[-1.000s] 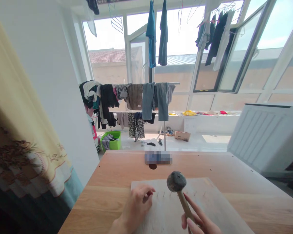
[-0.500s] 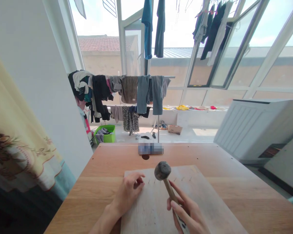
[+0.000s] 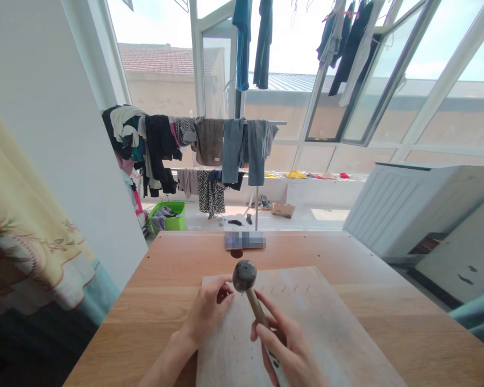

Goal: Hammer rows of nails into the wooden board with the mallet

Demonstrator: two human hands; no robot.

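- R hand (image 3: 282, 344): fingers clamped round handle of mallet (image 3: 244, 275), dark head up, pale wooden handle running down twd person.
- Mallet head: over upper L part of board (image 3: 326, 333), just R of L hand's fingertips in view; exact gap to board can't be judged.
- L hand (image 3: 210, 309): at board's upper L edge, fingers curled, thumb & index close tog.; can't tell if they pinch anything, tips too small/part hidden.
- Nails (image 3: 284, 288): thin, in a row along board's far edge, to R of mallet head, several leaning a bit.
- Board: pale, flat on wood-grain table (image 3: 145, 306), w/ a few small dark marks nr mid.
- Far end of table: pixelated item (image 3: 245, 240), dark round spot (image 3: 236, 253) just in front of it.
- Beyond table: green basket (image 3: 177, 219) w/ clothes in it, on floor, L side.
- Far L: yellow curtain (image 3: 20, 199).
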